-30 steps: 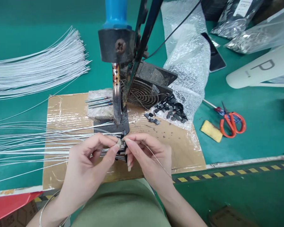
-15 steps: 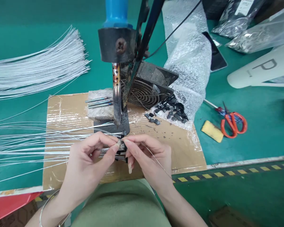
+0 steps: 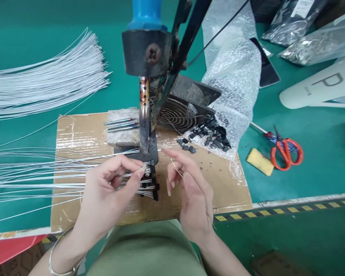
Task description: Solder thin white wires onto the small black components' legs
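Note:
My left hand [image 3: 112, 184] pinches something small between thumb and forefinger, just below the tip of a soldering iron [image 3: 144, 132]; what it holds is too small to make out. White wires [image 3: 71, 166] run from the left beneath this hand, and several end in small black connectors [image 3: 155, 191] beside its fingertips. To the right, my right hand [image 3: 191, 191] is raised over the cardboard [image 3: 221, 184], fingers apart at the front. A thin solder-like wire [image 3: 176, 168] passes through that hand and shows again near the wrist.
The iron's stand [image 3: 181, 50] rises in the middle, before a fan [image 3: 178, 113]. Loose black parts [image 3: 215, 134] lie on bubble wrap [image 3: 232, 73]. Red-handled scissors [image 3: 286, 153] and a yellow sponge [image 3: 260, 161] are at right. A wire bundle [image 3: 46, 82] lies upper left.
My right hand has moved right, away from my left fingertips, and its thumb and forefinger have parted. The black connectors between the hands now show more. The view has shifted slightly.

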The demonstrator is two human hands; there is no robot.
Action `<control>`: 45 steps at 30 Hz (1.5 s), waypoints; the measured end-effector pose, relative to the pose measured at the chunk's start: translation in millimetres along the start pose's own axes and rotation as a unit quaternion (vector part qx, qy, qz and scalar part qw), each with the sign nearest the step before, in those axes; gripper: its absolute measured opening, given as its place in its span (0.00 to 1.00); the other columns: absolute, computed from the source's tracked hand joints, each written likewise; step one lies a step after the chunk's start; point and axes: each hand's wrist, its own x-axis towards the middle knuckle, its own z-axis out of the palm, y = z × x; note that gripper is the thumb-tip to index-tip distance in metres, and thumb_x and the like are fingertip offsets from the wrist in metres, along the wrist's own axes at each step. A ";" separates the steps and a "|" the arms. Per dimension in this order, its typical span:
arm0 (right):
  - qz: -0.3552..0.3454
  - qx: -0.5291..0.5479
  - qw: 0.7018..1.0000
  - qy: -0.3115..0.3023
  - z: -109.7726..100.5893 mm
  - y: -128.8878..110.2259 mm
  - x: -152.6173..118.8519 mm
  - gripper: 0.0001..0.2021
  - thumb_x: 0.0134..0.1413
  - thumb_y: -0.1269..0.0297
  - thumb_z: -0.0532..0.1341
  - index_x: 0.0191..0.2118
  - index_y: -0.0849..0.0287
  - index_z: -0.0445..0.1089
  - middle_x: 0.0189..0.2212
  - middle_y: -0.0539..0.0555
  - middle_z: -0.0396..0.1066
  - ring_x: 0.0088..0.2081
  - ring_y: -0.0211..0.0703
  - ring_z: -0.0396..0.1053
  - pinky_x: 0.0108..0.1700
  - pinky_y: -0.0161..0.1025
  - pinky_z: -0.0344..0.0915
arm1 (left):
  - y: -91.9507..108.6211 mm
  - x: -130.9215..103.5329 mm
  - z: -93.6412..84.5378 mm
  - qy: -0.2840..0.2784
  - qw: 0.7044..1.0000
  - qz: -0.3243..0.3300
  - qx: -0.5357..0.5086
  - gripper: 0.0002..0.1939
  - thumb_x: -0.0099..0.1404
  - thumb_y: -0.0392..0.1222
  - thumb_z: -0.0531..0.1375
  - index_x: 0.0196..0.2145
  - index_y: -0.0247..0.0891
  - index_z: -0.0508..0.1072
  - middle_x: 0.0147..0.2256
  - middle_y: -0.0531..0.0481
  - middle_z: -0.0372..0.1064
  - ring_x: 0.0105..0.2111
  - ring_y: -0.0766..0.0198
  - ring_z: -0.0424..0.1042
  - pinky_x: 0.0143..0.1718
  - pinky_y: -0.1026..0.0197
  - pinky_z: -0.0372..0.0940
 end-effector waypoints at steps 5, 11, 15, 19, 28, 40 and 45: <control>-0.020 -0.043 0.999 0.024 -2.5 -2.1 2.2 0.10 0.74 0.65 0.50 0.52 0.50 0.65 0.25 0.44 0.66 0.26 0.40 0.61 0.31 0.40 0.58 | 1.9 4.6 1.2 0.016 1.000 0.008 0.017 0.05 0.63 0.36 0.69 0.29 0.39 0.80 0.34 0.50 0.82 0.29 0.67 0.74 0.28 0.66 0.64; -0.042 -0.086 0.995 -0.006 -6.7 -7.8 9.3 0.13 0.71 0.70 0.54 0.30 0.55 0.61 0.29 0.48 0.63 0.32 0.40 0.61 0.35 0.41 0.59 | 0.5 7.7 -0.4 0.013 1.000 0.006 0.019 0.05 0.64 0.38 0.69 0.30 0.40 0.79 0.34 0.52 0.81 0.27 0.69 0.71 0.25 0.66 0.60; -0.060 -0.050 0.997 -0.009 -0.1 -12.9 13.8 0.09 0.68 0.72 0.59 0.34 0.54 0.67 0.45 0.54 0.75 0.49 0.47 0.73 0.54 0.47 0.68 | 3.5 9.2 0.0 0.022 1.000 0.014 0.017 0.05 0.63 0.37 0.69 0.29 0.40 0.79 0.31 0.53 0.80 0.26 0.69 0.70 0.25 0.66 0.60; -0.048 -0.037 0.998 -0.007 4.6 -16.5 15.6 0.09 0.66 0.72 0.63 0.34 0.53 0.67 0.49 0.55 0.80 0.53 0.49 0.78 0.58 0.51 0.71 | 6.3 10.8 0.2 0.033 0.999 0.017 0.017 0.05 0.63 0.37 0.69 0.29 0.40 0.80 0.28 0.53 0.77 0.24 0.69 0.67 0.24 0.66 0.59; -0.025 -0.037 0.999 -0.003 5.1 -18.3 20.1 0.10 0.62 0.74 0.64 0.32 0.53 0.67 0.48 0.54 0.84 0.51 0.49 0.82 0.57 0.49 0.75 | 9.2 12.5 -0.1 0.056 0.998 0.004 0.003 0.05 0.60 0.35 0.70 0.28 0.41 0.80 0.28 0.55 0.76 0.24 0.70 0.64 0.24 0.66 0.57; -0.031 -0.002 1.000 0.002 8.9 -21.9 22.8 0.12 0.60 0.78 0.64 0.31 0.53 0.68 0.48 0.50 0.84 0.51 0.42 0.81 0.57 0.42 0.74 | 17.6 13.2 -0.4 0.067 0.998 0.008 -0.012 0.06 0.60 0.35 0.71 0.27 0.42 0.80 0.31 0.56 0.80 0.25 0.71 0.66 0.26 0.67 0.58; -0.038 0.014 0.999 0.005 9.1 -19.9 22.1 0.12 0.61 0.79 0.64 0.31 0.53 0.68 0.47 0.50 0.84 0.51 0.43 0.81 0.58 0.42 0.74 | 19.4 13.8 0.4 0.074 0.997 0.013 -0.010 0.05 0.59 0.34 0.71 0.27 0.41 0.80 0.31 0.55 0.80 0.24 0.70 0.67 0.25 0.67 0.58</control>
